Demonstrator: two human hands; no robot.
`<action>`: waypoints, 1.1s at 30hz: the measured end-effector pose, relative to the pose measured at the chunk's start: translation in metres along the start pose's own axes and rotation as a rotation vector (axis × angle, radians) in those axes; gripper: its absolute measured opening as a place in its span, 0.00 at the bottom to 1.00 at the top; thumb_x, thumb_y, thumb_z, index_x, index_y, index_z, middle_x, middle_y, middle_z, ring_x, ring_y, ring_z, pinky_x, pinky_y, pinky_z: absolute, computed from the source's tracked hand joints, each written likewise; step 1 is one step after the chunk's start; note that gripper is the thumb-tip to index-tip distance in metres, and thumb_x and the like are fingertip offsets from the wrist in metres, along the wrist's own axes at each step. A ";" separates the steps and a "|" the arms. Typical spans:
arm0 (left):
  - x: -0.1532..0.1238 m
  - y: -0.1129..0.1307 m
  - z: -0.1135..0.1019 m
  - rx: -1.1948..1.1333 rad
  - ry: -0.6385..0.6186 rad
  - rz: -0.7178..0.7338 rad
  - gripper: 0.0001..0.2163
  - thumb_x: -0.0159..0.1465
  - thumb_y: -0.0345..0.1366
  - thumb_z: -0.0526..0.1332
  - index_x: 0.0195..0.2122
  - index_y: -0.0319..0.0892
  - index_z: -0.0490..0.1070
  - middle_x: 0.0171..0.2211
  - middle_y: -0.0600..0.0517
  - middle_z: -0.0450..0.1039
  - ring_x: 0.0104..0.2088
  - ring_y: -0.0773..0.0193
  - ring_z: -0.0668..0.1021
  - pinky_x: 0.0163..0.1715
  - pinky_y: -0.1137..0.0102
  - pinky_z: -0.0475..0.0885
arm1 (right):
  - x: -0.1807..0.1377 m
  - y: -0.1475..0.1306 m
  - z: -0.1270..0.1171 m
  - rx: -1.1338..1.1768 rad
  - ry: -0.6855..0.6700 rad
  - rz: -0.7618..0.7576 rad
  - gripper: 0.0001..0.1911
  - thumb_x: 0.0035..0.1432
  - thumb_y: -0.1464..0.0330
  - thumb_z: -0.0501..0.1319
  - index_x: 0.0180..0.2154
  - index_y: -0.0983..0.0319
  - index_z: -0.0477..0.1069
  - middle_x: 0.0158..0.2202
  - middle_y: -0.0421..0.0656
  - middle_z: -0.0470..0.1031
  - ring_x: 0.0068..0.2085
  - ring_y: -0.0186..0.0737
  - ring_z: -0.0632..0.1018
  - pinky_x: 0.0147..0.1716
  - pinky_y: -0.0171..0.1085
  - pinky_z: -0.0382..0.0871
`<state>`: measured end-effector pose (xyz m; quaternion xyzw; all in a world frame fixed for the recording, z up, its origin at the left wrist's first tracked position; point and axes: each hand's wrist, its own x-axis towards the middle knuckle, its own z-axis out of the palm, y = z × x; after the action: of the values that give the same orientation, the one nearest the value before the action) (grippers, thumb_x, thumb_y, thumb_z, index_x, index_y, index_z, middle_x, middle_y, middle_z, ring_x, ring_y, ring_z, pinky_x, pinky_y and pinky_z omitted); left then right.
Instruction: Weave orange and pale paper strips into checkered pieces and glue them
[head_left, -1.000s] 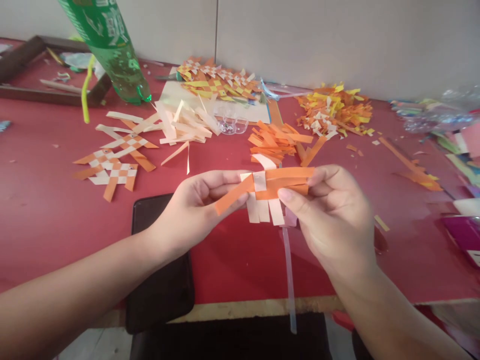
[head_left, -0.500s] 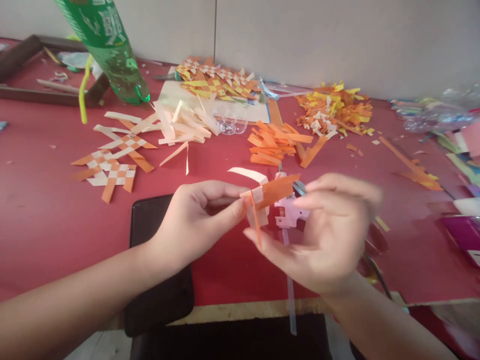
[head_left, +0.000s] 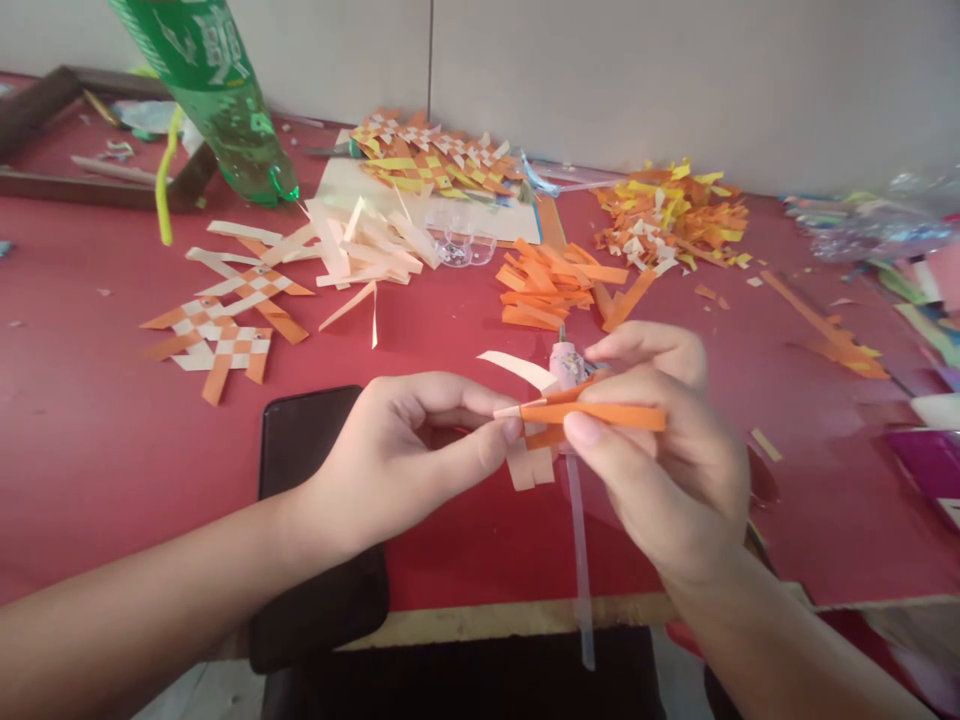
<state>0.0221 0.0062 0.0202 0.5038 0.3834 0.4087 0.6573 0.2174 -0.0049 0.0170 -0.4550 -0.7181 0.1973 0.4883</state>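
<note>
Between thumb and fingers, my left hand [head_left: 420,450] pinches the pale end of a piece woven from orange and cream paper strips [head_left: 531,466]. My right hand [head_left: 667,450] is closed on its orange paper strip [head_left: 615,415], thumb at the front and fingers behind. One cream strip [head_left: 517,366] sticks out at the upper left of the piece. Just behind the hands lies a pink glue gun [head_left: 568,365], mostly hidden, with a clear glue stick [head_left: 580,560] reaching over the table's front edge.
A black phone [head_left: 315,600] lies under my left wrist. Finished woven paper fish [head_left: 240,345] sit at left. Cream strips [head_left: 367,245], orange strips [head_left: 555,290] and a heap of scraps [head_left: 675,220] lie behind. A green bottle [head_left: 232,120] stands at the back left.
My right hand has closed on the orange strip, which now points right instead of hanging down. The woven piece has tilted and dropped slightly; my left hand keeps its pinch.
</note>
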 end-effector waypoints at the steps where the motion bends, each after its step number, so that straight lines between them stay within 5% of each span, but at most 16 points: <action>1: 0.000 0.000 0.000 -0.010 0.007 0.003 0.04 0.60 0.34 0.69 0.32 0.39 0.79 0.31 0.52 0.83 0.31 0.65 0.83 0.34 0.75 0.79 | 0.000 0.002 0.000 0.078 -0.017 0.034 0.05 0.61 0.70 0.61 0.34 0.57 0.75 0.40 0.46 0.69 0.50 0.47 0.72 0.46 0.49 0.74; 5: 0.000 0.001 0.000 -0.050 0.016 -0.036 0.02 0.59 0.32 0.69 0.30 0.40 0.79 0.28 0.55 0.82 0.28 0.70 0.82 0.31 0.80 0.77 | -0.002 0.007 -0.001 0.268 -0.032 0.133 0.05 0.63 0.68 0.59 0.34 0.57 0.73 0.40 0.43 0.72 0.43 0.44 0.77 0.44 0.48 0.76; 12: 0.003 0.003 0.002 -0.117 -0.036 -0.090 0.02 0.58 0.32 0.71 0.31 0.41 0.80 0.30 0.55 0.83 0.30 0.69 0.83 0.34 0.81 0.78 | -0.001 0.004 0.001 0.260 0.018 0.121 0.03 0.60 0.71 0.63 0.33 0.57 0.71 0.35 0.40 0.74 0.39 0.39 0.78 0.39 0.41 0.76; 24: 0.003 0.001 0.000 -0.141 -0.024 -0.110 0.01 0.59 0.31 0.70 0.30 0.40 0.80 0.28 0.55 0.83 0.30 0.71 0.83 0.33 0.82 0.77 | -0.002 0.003 0.004 0.329 0.030 0.129 0.04 0.59 0.71 0.63 0.33 0.57 0.69 0.35 0.40 0.74 0.40 0.38 0.77 0.49 0.44 0.74; 33: 0.004 0.001 -0.001 -0.145 -0.062 -0.155 0.05 0.60 0.36 0.70 0.34 0.40 0.80 0.32 0.53 0.84 0.33 0.67 0.84 0.37 0.78 0.79 | -0.003 -0.002 0.008 0.306 0.109 0.164 0.10 0.55 0.77 0.66 0.32 0.59 0.68 0.34 0.37 0.76 0.35 0.31 0.78 0.34 0.31 0.77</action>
<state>0.0229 0.0107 0.0202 0.4362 0.3700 0.3675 0.7333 0.2097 -0.0072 0.0137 -0.4425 -0.6125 0.3186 0.5723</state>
